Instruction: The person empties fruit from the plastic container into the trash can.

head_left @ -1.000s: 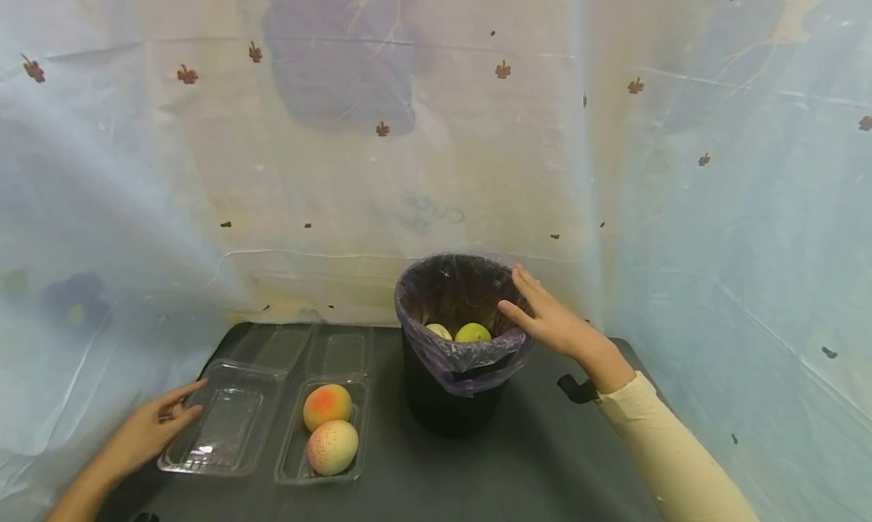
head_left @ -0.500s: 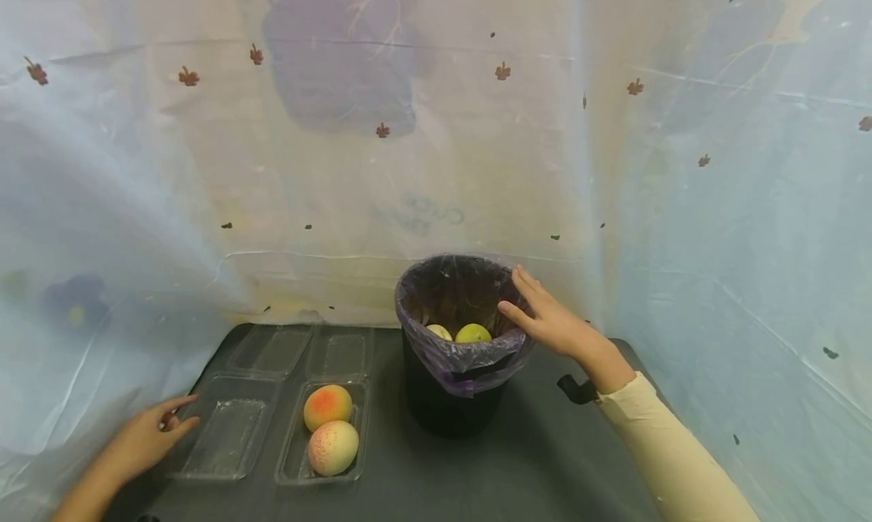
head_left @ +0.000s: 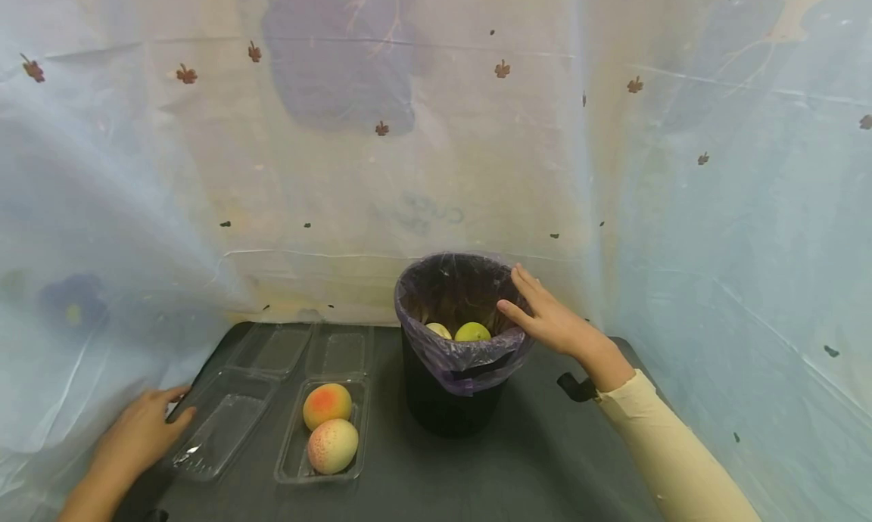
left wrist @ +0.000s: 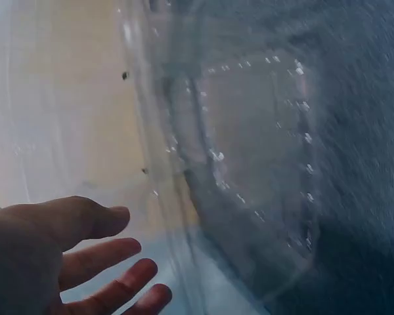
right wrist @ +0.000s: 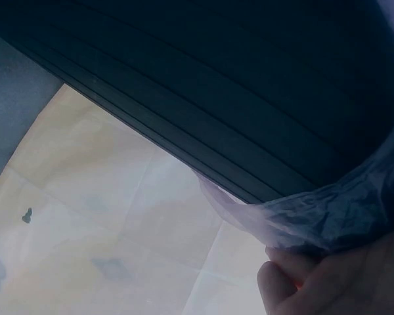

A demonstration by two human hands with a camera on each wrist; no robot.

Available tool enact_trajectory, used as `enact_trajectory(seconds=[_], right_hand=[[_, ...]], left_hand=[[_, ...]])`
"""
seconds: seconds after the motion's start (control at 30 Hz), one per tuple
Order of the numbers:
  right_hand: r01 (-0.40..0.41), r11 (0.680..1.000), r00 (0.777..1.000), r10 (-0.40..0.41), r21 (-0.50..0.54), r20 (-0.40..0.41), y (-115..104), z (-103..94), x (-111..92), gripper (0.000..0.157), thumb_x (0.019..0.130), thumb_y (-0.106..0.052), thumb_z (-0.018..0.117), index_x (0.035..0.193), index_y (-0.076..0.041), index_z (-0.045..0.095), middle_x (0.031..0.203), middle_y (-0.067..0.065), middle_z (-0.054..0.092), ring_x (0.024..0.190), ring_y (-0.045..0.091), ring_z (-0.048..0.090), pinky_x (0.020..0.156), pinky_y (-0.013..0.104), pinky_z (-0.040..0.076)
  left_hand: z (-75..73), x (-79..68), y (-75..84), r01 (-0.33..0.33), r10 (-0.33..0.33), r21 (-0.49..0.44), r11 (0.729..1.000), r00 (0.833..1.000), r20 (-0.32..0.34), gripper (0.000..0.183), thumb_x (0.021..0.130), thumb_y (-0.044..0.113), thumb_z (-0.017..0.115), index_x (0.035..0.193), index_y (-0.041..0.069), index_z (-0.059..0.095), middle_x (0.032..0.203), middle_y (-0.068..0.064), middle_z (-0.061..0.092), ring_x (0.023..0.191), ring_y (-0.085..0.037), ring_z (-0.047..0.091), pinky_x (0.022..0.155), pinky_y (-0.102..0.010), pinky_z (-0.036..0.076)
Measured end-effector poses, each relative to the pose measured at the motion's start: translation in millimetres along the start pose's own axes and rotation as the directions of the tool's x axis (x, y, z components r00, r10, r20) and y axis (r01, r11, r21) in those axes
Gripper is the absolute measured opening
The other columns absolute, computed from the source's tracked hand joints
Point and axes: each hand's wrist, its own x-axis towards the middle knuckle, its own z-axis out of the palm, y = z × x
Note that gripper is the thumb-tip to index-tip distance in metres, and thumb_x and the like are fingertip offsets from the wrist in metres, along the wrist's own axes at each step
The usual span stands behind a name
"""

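Observation:
My left hand (head_left: 139, 431) is beside the left edge of a clear plastic clamshell box (head_left: 228, 424), its fingers loosely extended. In the left wrist view the box's see-through wall (left wrist: 256, 131) stands right by those fingers, and nothing lies in the palm. With straight fingers my right hand (head_left: 552, 318) rests at the right rim of a black bin (head_left: 450, 408). A purple translucent bag (head_left: 470, 363) lines the bin and folds over its rim. Inside sit a green round fruit (head_left: 473, 332) and a paler one (head_left: 439, 330).
A second clear box (head_left: 289, 461) holds two peaches, a reddish-orange one (head_left: 327, 406) and a pale speckled one (head_left: 333, 446). Both boxes' lids are folded back. A black curved fitting (head_left: 575, 387) is right of the bin. Printed plastic sheeting (head_left: 436, 166) surrounds the dark table (head_left: 422, 484).
The left clear box first drops lower, then slants, its near right corner shifting left. My left hand dips slightly, then rises a little beside it. The right hand stays still at the bin.

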Motion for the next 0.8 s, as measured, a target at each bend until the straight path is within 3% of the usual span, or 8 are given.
enact_trajectory(seconds=[0.17, 0.27, 0.4, 0.6, 0.8], right_hand=[[-0.005, 1.0, 1.0, 0.005, 0.007, 0.001, -0.6, -0.2, -0.9, 0.088, 0.1, -0.066, 0.038, 0.163, -0.016, 0.003, 0.168, 0.003, -0.007, 0.154, 0.03, -0.001, 0.118, 0.061, 0.011], [-0.011, 1.0, 1.0, 0.011, 0.012, 0.006, -1.0, -0.6, -1.4, 0.088, 0.1, -0.067, 0.037, 0.163, -0.016, 0.003, 0.168, 0.002, -0.007, 0.154, 0.03, -0.002, 0.118, 0.061, 0.01], [-0.01, 1.0, 1.0, 0.01, 0.013, 0.01, -0.2, -0.5, -0.9, 0.087, 0.1, -0.066, 0.037, 0.163, -0.017, 0.003, 0.168, 0.001, -0.007, 0.154, 0.029, -0.002, 0.118, 0.061, 0.01], [-0.011, 1.0, 1.0, 0.011, 0.019, 0.008, 1.1, -0.1, -0.8, 0.087, 0.1, -0.067, 0.037, 0.163, -0.018, 0.003, 0.168, 0.0, -0.008, 0.154, 0.027, -0.003, 0.119, 0.06, 0.01], [-0.007, 1.0, 1.0, 0.007, 0.019, 0.007, 0.2, -0.5, -0.9, 0.087, 0.1, -0.067, 0.037, 0.163, -0.017, 0.003, 0.168, 0.001, -0.008, 0.154, 0.028, -0.002, 0.119, 0.061, 0.01]], left_hand=[[-2.3, 2.8, 20.0, -0.053, 0.053, 0.0, 0.999, 0.998, -0.027, 0.047, 0.092, 0.02, 0.069, 0.129, -0.008, 0.06, 0.112, -0.034, 0.063, 0.1, -0.055, 0.056, 0.082, -0.067, 0.042], [-0.6, 4.8, 33.1, -0.069, 0.069, -0.019, 0.997, 0.997, -0.019, 0.048, 0.093, 0.02, 0.069, 0.131, -0.008, 0.06, 0.105, -0.025, 0.067, 0.082, -0.038, 0.061, 0.069, -0.052, 0.048], [3.2, 3.7, 52.4, -0.082, 0.082, -0.064, 0.995, 0.997, -0.007, 0.048, 0.094, 0.019, 0.068, 0.133, -0.006, 0.058, 0.104, -0.018, 0.065, 0.073, -0.019, 0.05, 0.06, -0.036, 0.041], [11.0, -1.3, 84.0, -0.075, 0.073, -0.136, 0.988, 0.997, -0.018, 0.046, 0.097, 0.02, 0.066, 0.135, -0.003, 0.057, 0.1, -0.009, 0.06, 0.069, -0.013, 0.044, 0.056, -0.029, 0.036], [20.4, -5.3, 107.0, -0.084, 0.078, -0.218, 0.972, 0.996, -0.037, 0.043, 0.096, 0.017, 0.067, 0.135, -0.001, 0.059, 0.094, -0.003, 0.059, 0.068, -0.007, 0.046, 0.054, -0.026, 0.039]])
